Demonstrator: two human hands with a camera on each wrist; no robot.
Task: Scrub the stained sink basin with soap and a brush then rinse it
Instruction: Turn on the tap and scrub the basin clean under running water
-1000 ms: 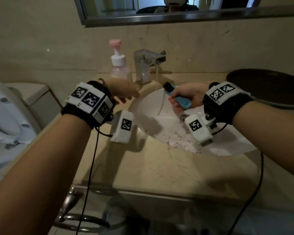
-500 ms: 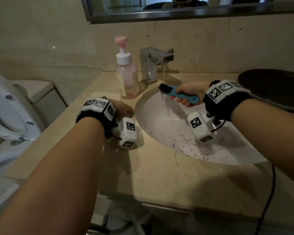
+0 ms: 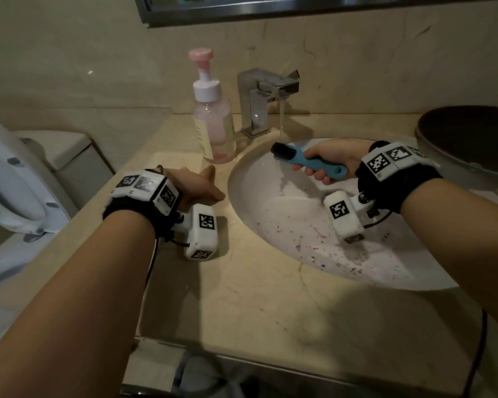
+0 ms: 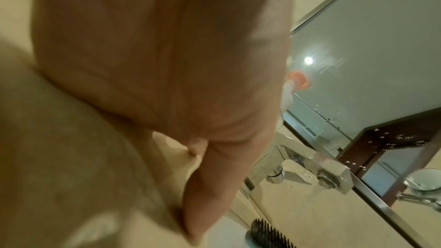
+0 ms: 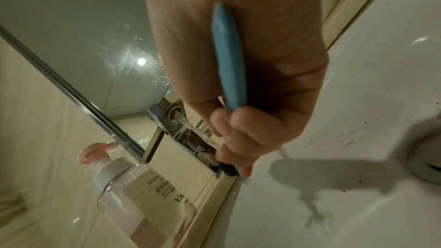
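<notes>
Wetting bristles first, the right hand (image 3: 332, 159) grips the blue brush (image 3: 305, 162) under the running faucet (image 3: 266, 96), at the stained basin's (image 3: 314, 239) twelve o'clock; the left hand (image 3: 196, 186) rests flat, bracing on the worktop (image 3: 256, 305).

Head cam looks down over the sink (image 3: 385, 282). Wrist cams sit close, facing far. All share the faucet (image 3: 266, 96).
</notes>
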